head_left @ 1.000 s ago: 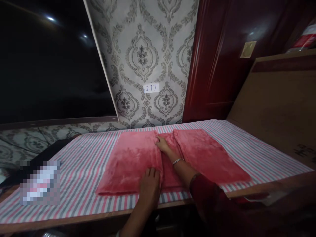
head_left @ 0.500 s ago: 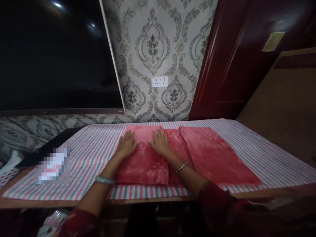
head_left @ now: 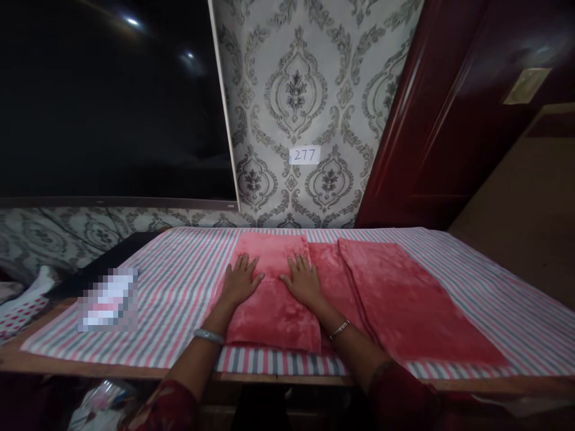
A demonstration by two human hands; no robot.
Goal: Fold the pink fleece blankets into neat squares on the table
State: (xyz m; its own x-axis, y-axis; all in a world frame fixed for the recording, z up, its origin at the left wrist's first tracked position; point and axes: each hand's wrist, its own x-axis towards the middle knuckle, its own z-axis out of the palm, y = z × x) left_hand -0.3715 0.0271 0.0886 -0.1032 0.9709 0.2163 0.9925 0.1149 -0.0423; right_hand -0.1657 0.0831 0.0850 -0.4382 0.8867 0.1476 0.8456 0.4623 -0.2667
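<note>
A red plush cloth (head_left: 274, 311) lies folded on a table covered with a pink, grey and white striped sheet (head_left: 179, 287). My left hand (head_left: 240, 280) rests flat on the left side of the folded panel, fingers spread. My right hand (head_left: 304, 281) lies flat on the same panel's right edge, fingers apart. Both palms press down on the cloth and hold nothing. A second red panel (head_left: 404, 305) of the cloth stretches out to the right, apart from my hands. A bangle sits on each wrist.
Patterned grey wallpaper with a small label reading 277 (head_left: 305, 155) rises behind the table. A dark screen (head_left: 108, 108) fills the upper left. A dark red door (head_left: 458, 108) and a brown board (head_left: 530, 215) stand at right. A blurred patch (head_left: 108, 299) lies on the sheet's left.
My left hand went from the cloth's near edge up onto the panel; now both hands lie flat side by side, drawn slightly nearer me. The view has shifted left.
</note>
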